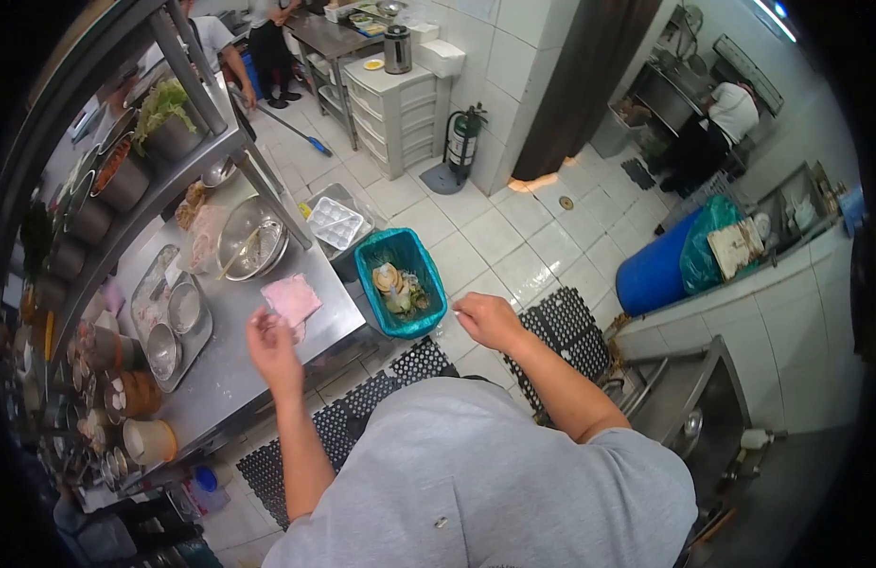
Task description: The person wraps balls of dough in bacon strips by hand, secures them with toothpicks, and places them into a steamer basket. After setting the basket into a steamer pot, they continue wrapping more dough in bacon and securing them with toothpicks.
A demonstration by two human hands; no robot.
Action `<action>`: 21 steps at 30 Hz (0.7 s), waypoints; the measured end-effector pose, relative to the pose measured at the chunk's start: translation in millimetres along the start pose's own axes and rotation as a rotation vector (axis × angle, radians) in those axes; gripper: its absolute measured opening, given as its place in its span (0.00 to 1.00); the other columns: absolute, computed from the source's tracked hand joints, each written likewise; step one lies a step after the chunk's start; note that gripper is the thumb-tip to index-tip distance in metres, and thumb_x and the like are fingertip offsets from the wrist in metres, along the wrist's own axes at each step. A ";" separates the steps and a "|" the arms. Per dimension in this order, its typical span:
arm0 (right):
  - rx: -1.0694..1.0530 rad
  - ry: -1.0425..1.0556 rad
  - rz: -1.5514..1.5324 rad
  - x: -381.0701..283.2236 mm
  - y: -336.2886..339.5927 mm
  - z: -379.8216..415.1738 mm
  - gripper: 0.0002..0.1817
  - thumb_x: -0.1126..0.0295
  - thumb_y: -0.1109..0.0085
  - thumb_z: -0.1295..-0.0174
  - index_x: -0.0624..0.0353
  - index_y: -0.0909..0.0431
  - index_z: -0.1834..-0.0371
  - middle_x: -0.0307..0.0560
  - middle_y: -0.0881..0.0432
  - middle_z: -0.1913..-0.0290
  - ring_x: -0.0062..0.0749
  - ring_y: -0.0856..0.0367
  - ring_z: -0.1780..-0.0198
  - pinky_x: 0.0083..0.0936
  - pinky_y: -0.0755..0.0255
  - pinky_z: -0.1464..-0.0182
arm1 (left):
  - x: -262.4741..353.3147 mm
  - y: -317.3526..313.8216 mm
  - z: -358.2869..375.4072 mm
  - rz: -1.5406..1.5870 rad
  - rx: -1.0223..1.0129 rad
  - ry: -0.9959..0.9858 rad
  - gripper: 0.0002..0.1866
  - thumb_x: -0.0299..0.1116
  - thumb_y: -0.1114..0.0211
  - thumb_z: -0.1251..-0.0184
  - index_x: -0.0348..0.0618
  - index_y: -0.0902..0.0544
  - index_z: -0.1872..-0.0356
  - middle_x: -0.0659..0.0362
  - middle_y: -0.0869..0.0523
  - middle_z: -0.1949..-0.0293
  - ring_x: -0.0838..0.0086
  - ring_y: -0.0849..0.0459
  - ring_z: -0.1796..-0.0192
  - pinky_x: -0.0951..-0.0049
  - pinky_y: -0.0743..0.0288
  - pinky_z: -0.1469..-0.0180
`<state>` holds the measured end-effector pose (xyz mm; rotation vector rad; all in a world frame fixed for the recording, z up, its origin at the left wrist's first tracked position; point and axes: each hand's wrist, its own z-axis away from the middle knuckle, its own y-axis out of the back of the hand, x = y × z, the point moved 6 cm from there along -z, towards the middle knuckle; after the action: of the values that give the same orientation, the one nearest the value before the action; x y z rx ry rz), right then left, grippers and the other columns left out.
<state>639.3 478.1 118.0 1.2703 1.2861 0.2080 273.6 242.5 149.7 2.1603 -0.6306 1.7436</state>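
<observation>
My left hand [273, 348] hovers at the steel table's edge, fingers loosely curled and apart, with nothing visible in it. Just beyond it a folded pink cloth [293, 295] lies on the table. On the other side, my right hand [487, 322] is closed, its fingers pinched together. A tiny pale spot shows at its fingertips, too small to name. Between and beyond my hands stands a bin with a teal liner [436, 280], holding food scraps [400, 289].
The steel table [231, 364] carries a metal tray [205, 343] with bowls and a large mixing bowl [251, 237]. A grey bin [337, 225] holds a white container. Black perforated mats [561, 336] cover the floor. A sink [707, 398] is at right. Other people work farther off.
</observation>
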 end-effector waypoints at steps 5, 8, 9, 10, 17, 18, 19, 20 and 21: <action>-0.014 -0.019 0.080 32.0 60.7 7.8 0.10 0.69 0.32 0.26 0.59 0.07 0.49 0.54 0.07 0.52 0.56 0.07 0.51 0.48 0.13 0.48 | 33.3 -94.7 -7.1 -0.094 -0.049 -0.043 0.25 0.24 0.31 0.18 0.40 0.21 0.24 0.58 0.18 0.43 0.79 0.15 0.55 0.77 0.17 0.59; 0.143 -0.056 0.010 42.7 91.0 12.0 0.09 0.70 0.33 0.25 0.60 0.07 0.49 0.55 0.07 0.53 0.57 0.07 0.53 0.47 0.13 0.49 | 51.7 -141.3 -16.7 -0.185 -0.056 -0.137 0.24 0.24 0.28 0.22 0.41 0.17 0.27 0.58 0.18 0.43 0.78 0.16 0.55 0.76 0.17 0.59; 0.172 -0.128 0.021 53.3 96.1 18.0 0.09 0.71 0.33 0.25 0.60 0.07 0.50 0.56 0.07 0.54 0.58 0.07 0.53 0.47 0.13 0.49 | 55.8 -158.7 -21.2 -0.256 -0.108 -0.207 0.23 0.25 0.27 0.23 0.40 0.16 0.29 0.58 0.17 0.44 0.78 0.16 0.56 0.75 0.18 0.59; 0.208 -0.207 0.038 63.0 101.1 24.8 0.08 0.71 0.33 0.25 0.61 0.07 0.50 0.57 0.07 0.54 0.59 0.07 0.53 0.47 0.13 0.49 | 59.7 -176.1 -24.1 -0.323 -0.169 -0.277 0.22 0.25 0.26 0.24 0.38 0.15 0.31 0.57 0.17 0.45 0.77 0.16 0.56 0.74 0.18 0.60; 0.292 -0.330 0.072 107.6 132.1 81.3 0.10 0.71 0.32 0.26 0.64 0.08 0.50 0.60 0.07 0.55 0.61 0.07 0.53 0.46 0.14 0.48 | 87.7 -291.5 -32.7 -0.175 -0.297 -0.354 0.20 0.23 0.27 0.26 0.34 0.14 0.35 0.51 0.15 0.44 0.71 0.12 0.59 0.72 0.17 0.60; 0.328 -0.371 0.077 117.7 138.8 89.8 0.10 0.71 0.32 0.26 0.65 0.08 0.50 0.60 0.07 0.54 0.60 0.07 0.53 0.46 0.13 0.48 | 85.6 -306.3 -36.8 -0.170 -0.292 -0.346 0.20 0.23 0.27 0.26 0.34 0.14 0.35 0.51 0.15 0.44 0.71 0.12 0.59 0.72 0.17 0.60; 0.360 -0.417 0.081 127.3 145.7 99.9 0.10 0.71 0.32 0.26 0.66 0.08 0.50 0.60 0.07 0.54 0.59 0.06 0.53 0.46 0.13 0.47 | 82.8 -323.2 -40.6 -0.147 -0.325 -0.351 0.20 0.23 0.27 0.26 0.34 0.14 0.35 0.51 0.15 0.44 0.71 0.12 0.59 0.72 0.17 0.61; 0.350 -0.422 0.084 133.6 150.4 105.6 0.10 0.71 0.32 0.26 0.66 0.08 0.50 0.60 0.07 0.54 0.59 0.06 0.53 0.46 0.13 0.47 | 80.8 -338.8 -43.3 -0.125 -0.359 -0.357 0.20 0.24 0.27 0.26 0.34 0.14 0.35 0.50 0.15 0.44 0.70 0.12 0.59 0.72 0.17 0.61; 0.394 -0.480 0.063 144.2 158.1 110.3 0.10 0.72 0.32 0.26 0.66 0.08 0.50 0.61 0.06 0.54 0.59 0.06 0.53 0.45 0.13 0.47 | 78.1 -352.9 -46.3 -0.125 -0.389 -0.333 0.20 0.24 0.26 0.26 0.34 0.14 0.35 0.50 0.16 0.43 0.69 0.12 0.59 0.71 0.17 0.61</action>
<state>857.6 578.7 131.1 1.5767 0.8941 -0.3084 426.6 556.9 252.0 2.1624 -0.8167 1.0952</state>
